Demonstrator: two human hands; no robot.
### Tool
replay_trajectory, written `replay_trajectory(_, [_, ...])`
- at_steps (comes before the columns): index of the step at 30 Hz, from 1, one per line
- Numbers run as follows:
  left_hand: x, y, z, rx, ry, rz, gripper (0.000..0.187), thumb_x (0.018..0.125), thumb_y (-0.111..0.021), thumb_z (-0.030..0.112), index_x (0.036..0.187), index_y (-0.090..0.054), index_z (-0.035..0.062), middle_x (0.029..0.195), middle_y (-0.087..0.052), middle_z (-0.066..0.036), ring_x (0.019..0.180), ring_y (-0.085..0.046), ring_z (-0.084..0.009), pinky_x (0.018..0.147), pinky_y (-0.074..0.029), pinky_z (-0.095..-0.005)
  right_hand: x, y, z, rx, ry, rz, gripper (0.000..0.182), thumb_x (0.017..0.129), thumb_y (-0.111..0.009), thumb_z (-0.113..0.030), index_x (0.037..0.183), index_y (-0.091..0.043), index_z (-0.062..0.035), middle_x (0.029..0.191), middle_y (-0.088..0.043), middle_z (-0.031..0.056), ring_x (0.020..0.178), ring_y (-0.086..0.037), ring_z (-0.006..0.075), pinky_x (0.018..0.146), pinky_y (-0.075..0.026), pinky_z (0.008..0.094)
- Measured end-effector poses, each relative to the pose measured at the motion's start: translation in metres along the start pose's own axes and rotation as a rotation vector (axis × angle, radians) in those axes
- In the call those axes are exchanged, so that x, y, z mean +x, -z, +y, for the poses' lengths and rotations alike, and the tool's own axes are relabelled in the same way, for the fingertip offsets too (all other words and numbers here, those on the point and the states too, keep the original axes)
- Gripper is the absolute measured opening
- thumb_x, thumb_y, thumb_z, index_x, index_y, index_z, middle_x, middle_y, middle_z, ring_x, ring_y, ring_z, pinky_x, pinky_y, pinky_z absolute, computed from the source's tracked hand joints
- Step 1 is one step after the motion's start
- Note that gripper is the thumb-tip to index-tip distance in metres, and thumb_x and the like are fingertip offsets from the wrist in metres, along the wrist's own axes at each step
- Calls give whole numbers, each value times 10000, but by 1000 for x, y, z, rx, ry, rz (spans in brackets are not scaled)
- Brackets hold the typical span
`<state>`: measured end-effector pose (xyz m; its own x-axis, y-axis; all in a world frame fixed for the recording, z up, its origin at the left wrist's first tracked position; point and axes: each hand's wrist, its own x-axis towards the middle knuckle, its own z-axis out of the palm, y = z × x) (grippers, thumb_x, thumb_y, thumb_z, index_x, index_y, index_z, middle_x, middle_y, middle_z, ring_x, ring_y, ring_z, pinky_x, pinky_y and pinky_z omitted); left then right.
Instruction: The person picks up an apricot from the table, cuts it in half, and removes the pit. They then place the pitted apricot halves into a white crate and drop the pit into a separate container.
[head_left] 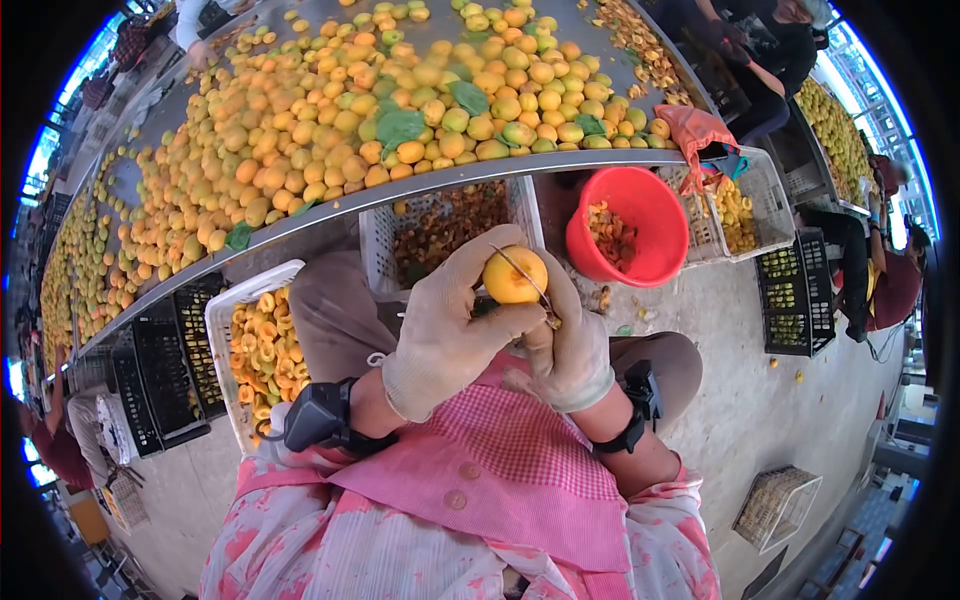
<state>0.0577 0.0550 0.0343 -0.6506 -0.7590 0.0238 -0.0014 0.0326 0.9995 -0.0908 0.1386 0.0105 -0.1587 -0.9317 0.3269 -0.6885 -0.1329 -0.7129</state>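
In gloved fingers, my left hand [438, 330] grips a yellow-orange apricot [508, 284] above my lap. My right hand [574, 355], also gloved, is closed on a small knife [546, 300], whose thin blade lies across the apricot; most of its handle is hidden. Just beyond both hands, under the table edge, stands a white crate [375, 250] of brownish scraps. A red bucket [655, 225] with cut pieces in it sits to the right of my right hand. Left of my knee, a white crate [222, 325] holds halved apricots.
A metal-edged table [330, 208] heaped with apricots and a few leaves spans the front. Further right are a pale crate [770, 195] with cut fruit, a red bag [695, 130] and a black crate [800, 320]. Other people sit or stand around the tables.
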Motion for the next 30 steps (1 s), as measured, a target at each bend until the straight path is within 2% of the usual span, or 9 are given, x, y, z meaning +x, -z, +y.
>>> replay_trajectory(3, [1, -4, 3, -25, -4, 17, 598, 886, -695, 161, 1381, -423, -34, 1325, -546, -104, 1184, -537, -170, 1029, -425, -305, -1, -1, 1, -19, -12, -7, 615, 965, -522, -366, 1441, -351, -16, 891, -668, 216, 646, -641, 404, 561, -519, 457])
replay_trajectory(5, [0, -10, -1, -566, 66, 92, 512, 839, -689, 61, 1307, -498, -22, 1119, -614, -71, 993, -591, -140, 884, -490, -275, -1, -7, 3, -13, -9, 31, 608, 967, -523, -360, 1440, -355, -17, 895, -669, 217, 646, -642, 402, 562, -520, 454])
replay_trajectory(9, [3, -7, -4, -877, 308, 53, 536, 835, -694, 62, 1323, -486, -18, 1119, -608, -65, 997, -583, -125, 882, -487, -262, -2, -12, 4, 1, 48, 144, 597, 962, -534, -332, 1438, -354, -19, 878, -668, 215, 634, -646, 388, 554, -517, 451])
replay_trajectory(11, [3, -4, 4, -409, 175, 49, 545, 846, -695, 69, 1335, -472, -24, 1139, -604, -56, 1016, -582, -123, 890, -489, -262, -2, -8, 2, -8, 46, 136, 598, 956, -543, -319, 1439, -353, -21, 863, -668, 211, 628, -647, 383, 551, -516, 449])
replay_trajectory(14, [5, -8, -10, -95, -44, 101, 552, 849, -695, 73, 1343, -467, -20, 1132, -607, -51, 1017, -577, -111, 882, -489, -252, -1, 0, -1, -114, -82, -25, 616, 943, -563, -303, 1448, -343, -26, 846, -674, 200, 625, -650, 374, 554, -519, 442])
replay_trajectory(21, [3, -7, -5, -557, 210, 92, 545, 826, -720, 94, 1307, -489, -20, 1109, -619, -56, 964, -609, -124, 858, -504, -258, 0, -13, 3, -90, -30, 53, 630, 926, -580, -275, 1451, -331, -31, 794, -663, 188, 607, -645, 356, 534, -509, 431])
replay_trajectory(24, [7, 0, -9, -323, 236, 63, 540, 814, -738, 127, 1278, -503, -20, 1083, -626, -69, 955, -626, -145, 829, -519, -277, 0, -10, 3, -138, -21, 3, 645, 918, -589, -264, 1456, -319, -32, 778, -661, 180, 598, -645, 348, 526, -508, 425])
replay_trajectory(26, [9, 1, -16, 218, -97, 126, 537, 806, -746, 156, 1261, -516, -13, 1045, -631, -82, 939, -619, -140, 799, -524, -278, -1, -9, 4, -172, -16, -42, 656, 914, -594, -259, 1461, -310, -32, 770, -661, 176, 592, -645, 344, 524, -509, 421])
replay_trajectory(30, [10, 5, -25, 213, -27, 134, 541, 801, -749, 172, 1258, -521, -5, 1018, -634, -99, 914, -614, -142, 799, -522, -287, 1, -16, 5, -183, -100, -96, 687, 907, -602, -253, 1474, -281, -35, 740, -658, 165, 576, -640, 345, 514, -510, 420])
